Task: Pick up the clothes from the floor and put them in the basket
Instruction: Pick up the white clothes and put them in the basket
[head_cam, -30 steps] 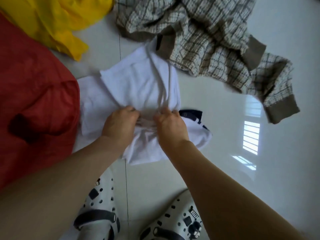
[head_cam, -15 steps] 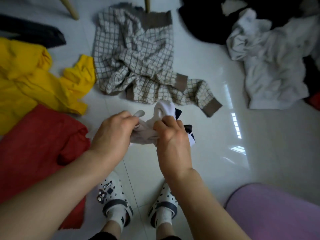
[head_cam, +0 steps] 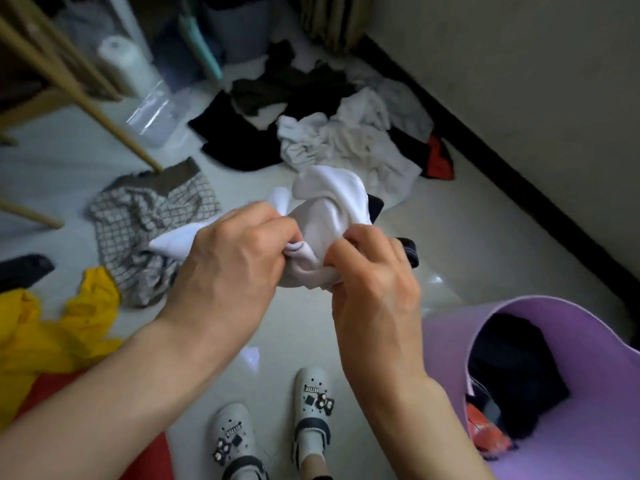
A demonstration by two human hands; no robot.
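The white shirt (head_cam: 325, 216) was flat on the floor. Now both hands (head_cam: 235, 261) hold it bunched up in the air. The purple basket (head_cam: 450, 344) has come into view on the right.

A glossy white tiled floor (head_cam: 467, 244) is seen, with pale glare reflected beside the dark baseboard (head_cam: 519, 174). The baseboard is run diagonally under a plain off-white wall (head_cam: 519, 81). Far from the baseboard, slanted wooden legs (head_cam: 86, 102) are planted on the floor. Behind the legs, a white roll (head_cam: 121, 60) and a clear plastic bin (head_cam: 156, 116) are stood. The room is dimly lit.
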